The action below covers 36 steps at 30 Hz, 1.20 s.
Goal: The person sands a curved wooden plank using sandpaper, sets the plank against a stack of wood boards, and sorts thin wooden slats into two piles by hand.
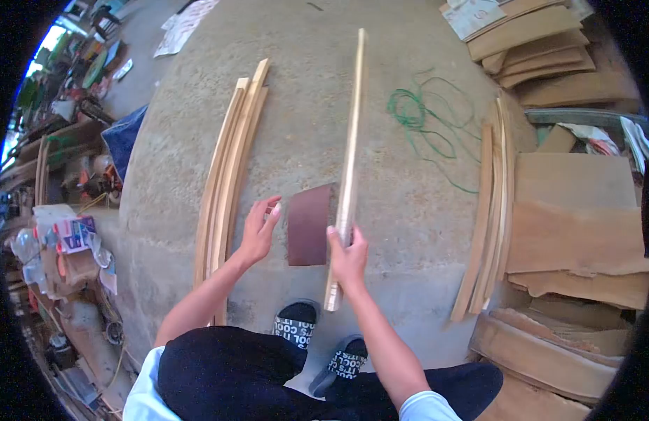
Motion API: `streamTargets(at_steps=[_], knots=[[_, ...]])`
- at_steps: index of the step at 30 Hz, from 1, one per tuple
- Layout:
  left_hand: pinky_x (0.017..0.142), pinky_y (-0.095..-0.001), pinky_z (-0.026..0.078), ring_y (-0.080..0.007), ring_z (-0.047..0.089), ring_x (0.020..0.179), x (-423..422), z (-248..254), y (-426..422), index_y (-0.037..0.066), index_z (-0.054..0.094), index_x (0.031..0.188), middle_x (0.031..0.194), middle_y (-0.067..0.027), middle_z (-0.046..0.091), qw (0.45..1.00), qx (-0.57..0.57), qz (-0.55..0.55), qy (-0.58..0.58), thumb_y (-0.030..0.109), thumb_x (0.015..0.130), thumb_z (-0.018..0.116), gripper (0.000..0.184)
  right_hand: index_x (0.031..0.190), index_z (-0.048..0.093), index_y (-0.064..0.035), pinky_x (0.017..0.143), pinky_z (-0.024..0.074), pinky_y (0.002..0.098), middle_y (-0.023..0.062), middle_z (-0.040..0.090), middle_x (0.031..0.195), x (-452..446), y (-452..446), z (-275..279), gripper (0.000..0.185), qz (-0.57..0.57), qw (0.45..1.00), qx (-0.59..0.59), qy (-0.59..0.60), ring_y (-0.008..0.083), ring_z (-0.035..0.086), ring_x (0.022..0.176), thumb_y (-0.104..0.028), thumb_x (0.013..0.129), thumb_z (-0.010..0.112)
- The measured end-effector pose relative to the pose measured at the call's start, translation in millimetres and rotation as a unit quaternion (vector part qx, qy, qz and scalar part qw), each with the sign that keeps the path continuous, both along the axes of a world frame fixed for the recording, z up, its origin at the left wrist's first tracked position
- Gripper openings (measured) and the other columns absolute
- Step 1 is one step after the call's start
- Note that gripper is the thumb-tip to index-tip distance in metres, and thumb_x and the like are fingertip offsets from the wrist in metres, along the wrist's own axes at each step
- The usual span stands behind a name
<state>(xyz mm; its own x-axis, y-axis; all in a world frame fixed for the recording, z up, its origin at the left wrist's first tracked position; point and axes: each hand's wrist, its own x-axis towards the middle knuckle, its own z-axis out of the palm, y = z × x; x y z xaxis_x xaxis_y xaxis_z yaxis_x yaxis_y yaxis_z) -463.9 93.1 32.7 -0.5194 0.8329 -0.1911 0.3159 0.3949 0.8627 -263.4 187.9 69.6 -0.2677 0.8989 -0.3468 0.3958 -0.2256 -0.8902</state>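
Observation:
My right hand (349, 261) is wrapped round a long wooden strip (352, 140) near its lower end. The strip points away from me, its far end high in the view. A sheet of dark brown sandpaper (309, 226) lies on the concrete floor, just left of the strip. My left hand (260, 228) hovers between the sandpaper and a stack of wooden strips (230, 168). Its fingers are partly curled and apart, with nothing in them.
More wooden strips (487, 210) lie to the right, beside flat cardboard sheets (573, 210). Tangled green string (412, 112) is on the floor ahead. Cardboard pieces (535, 42) are piled at the far right. Clutter with a blue sheet (124, 140) lines the left side. My sandalled feet (296, 323) are close below.

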Motion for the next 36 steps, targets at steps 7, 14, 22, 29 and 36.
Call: streamTargets(at_steps=[7, 14, 22, 29, 36], knots=[[0.096, -0.0342, 0.044, -0.0174, 0.057, 0.107, -31.1, -17.9, -0.8, 0.006, 0.05, 0.144, 0.119, -0.0112, 0.062, 0.969, -0.019, 0.094, -0.227, 0.035, 0.104, 0.053, 0.049, 0.124, 0.058, 0.0062, 0.083, 0.0534, 0.0506, 0.0297, 0.07, 0.097, -62.2, -79.6, -13.4, 0.055, 0.056, 0.998, -0.006, 0.038, 0.0459, 0.07, 0.095, -0.036, 0.091, 0.071], [0.075, -0.0523, 0.054, -0.0445, 0.067, 0.089, -44.1, -14.2, 1.8, 0.0, 0.051, 0.109, 0.092, -0.0288, 0.067, 0.941, -0.238, -0.04, 0.237, 0.041, 0.081, 0.077, 0.056, 0.141, 0.037, 0.0169, 0.094, 0.0492, 0.0552, 0.0399, 0.06, 0.119, -73.0, -155.0, -34.4, 0.075, 0.211, 0.97, -0.083, -0.081, 0.053, 0.062, 0.106, -0.041, 0.099, 0.059], [0.074, -0.0529, 0.053, -0.0438, 0.067, 0.085, -34.8, -23.1, -57.9, 0.0, 0.048, 0.125, 0.085, -0.0256, 0.067, 0.911, -0.331, -0.081, 0.234, 0.033, 0.086, 0.074, 0.057, 0.116, 0.056, 0.0077, 0.084, 0.0554, 0.0532, 0.0297, 0.067, 0.102, -47.7, -162.9, -32.5, 0.051, 0.465, 0.867, -0.066, -0.167, 0.0442, 0.068, 0.096, -0.041, 0.1, 0.053], [0.072, -0.0495, 0.053, -0.0412, 0.068, 0.082, -29.7, -2.7, -84.5, 0.005, 0.037, 0.146, 0.082, -0.0219, 0.068, 0.861, -0.393, -0.111, 0.304, 0.028, 0.089, 0.072, 0.071, 0.104, 0.067, -0.0052, 0.086, 0.0524, 0.0513, 0.0202, 0.069, 0.104, 107.4, -10.7, -48.0, 0.028, 0.251, 0.933, 0.059, -0.25, 0.0407, 0.065, 0.098, -0.03, 0.096, 0.057], [0.107, -0.0526, 0.04, -0.0439, 0.048, 0.129, -36.2, -2.1, -99.8, 0.012, 0.034, 0.155, 0.135, -0.0287, 0.053, 0.848, -0.3, -0.127, 0.418, 0.029, 0.087, 0.074, 0.081, 0.124, 0.059, -0.0002, 0.101, 0.0437, 0.0531, 0.0264, 0.06, 0.12, 309.4, 97.1, -89.7, 0.043, -0.096, 0.813, 0.25, -0.517, 0.0417, 0.057, 0.112, -0.026, 0.09, 0.065]])
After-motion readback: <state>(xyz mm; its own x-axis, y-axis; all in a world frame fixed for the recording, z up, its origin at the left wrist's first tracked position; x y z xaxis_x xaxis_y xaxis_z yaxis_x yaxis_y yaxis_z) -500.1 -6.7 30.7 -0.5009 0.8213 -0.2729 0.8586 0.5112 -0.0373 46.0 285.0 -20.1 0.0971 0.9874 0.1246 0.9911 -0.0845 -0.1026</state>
